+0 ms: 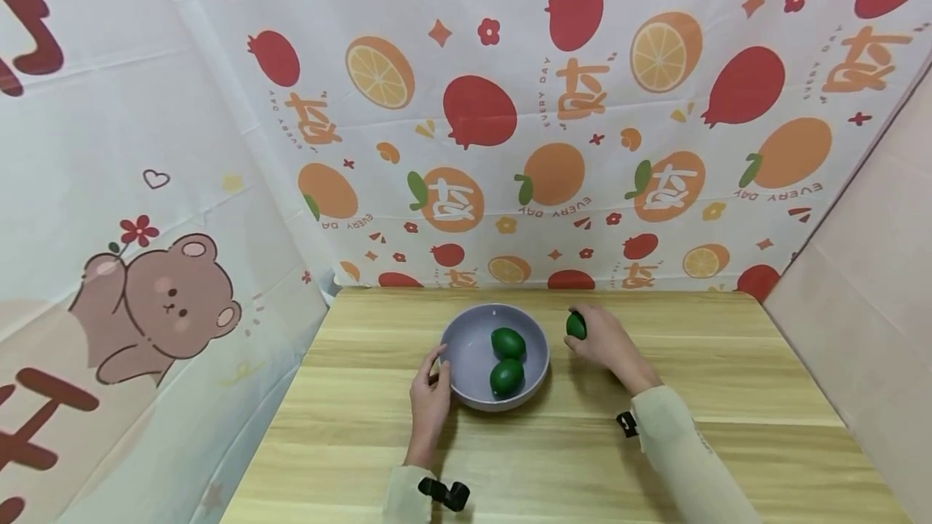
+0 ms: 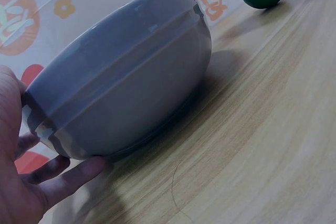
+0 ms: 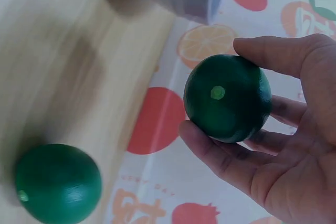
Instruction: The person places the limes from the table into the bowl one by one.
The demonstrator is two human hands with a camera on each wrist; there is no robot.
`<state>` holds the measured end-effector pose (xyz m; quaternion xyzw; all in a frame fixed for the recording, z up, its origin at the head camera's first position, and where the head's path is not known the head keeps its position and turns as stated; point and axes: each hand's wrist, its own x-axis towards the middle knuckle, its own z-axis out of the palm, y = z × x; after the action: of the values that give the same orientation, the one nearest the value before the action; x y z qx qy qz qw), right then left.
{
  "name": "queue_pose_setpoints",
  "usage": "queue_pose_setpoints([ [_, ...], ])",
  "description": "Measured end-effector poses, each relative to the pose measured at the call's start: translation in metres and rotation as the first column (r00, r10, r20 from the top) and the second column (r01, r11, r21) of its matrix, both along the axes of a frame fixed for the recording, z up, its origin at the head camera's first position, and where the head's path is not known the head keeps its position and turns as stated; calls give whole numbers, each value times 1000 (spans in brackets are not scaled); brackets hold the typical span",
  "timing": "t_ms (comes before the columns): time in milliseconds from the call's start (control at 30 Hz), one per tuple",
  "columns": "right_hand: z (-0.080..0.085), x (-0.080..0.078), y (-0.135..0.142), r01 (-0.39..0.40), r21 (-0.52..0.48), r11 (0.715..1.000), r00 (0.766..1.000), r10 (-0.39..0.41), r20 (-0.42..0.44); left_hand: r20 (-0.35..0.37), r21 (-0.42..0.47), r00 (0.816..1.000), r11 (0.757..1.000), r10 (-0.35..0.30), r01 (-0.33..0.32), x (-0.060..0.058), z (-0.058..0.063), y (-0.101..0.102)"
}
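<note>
A grey-purple bowl (image 1: 466,346) stands on the table, holding two green limes (image 1: 508,343). At its left side, my left hand (image 1: 429,403) grips the bowl, thumb near the rim and fingertips (image 2: 86,170) against its lower wall. My right hand (image 1: 603,338) holds another lime (image 3: 227,98) between thumb and fingers, to the right of the bowl. In the right wrist view this lime appears raised, its pale stem end showing. One more lime (image 3: 58,184) rests on the table near the right hand; in the head view the hand hides it.
The wooden table (image 1: 349,443) meets a fruit-printed cloth (image 1: 539,241) at its back edge. A cloth with a bear print (image 1: 175,306) hangs on the left, and a pale wall (image 1: 866,265) rises on the right.
</note>
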<state>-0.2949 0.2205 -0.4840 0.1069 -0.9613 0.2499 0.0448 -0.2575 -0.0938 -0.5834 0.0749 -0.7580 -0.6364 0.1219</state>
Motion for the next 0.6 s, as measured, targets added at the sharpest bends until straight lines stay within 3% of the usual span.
queue_pose_setpoints([
  [600,36,-4,-37,-59,11,998,997,59,-40,-4,-33,1000,999,26,-26,-4,-2,1],
])
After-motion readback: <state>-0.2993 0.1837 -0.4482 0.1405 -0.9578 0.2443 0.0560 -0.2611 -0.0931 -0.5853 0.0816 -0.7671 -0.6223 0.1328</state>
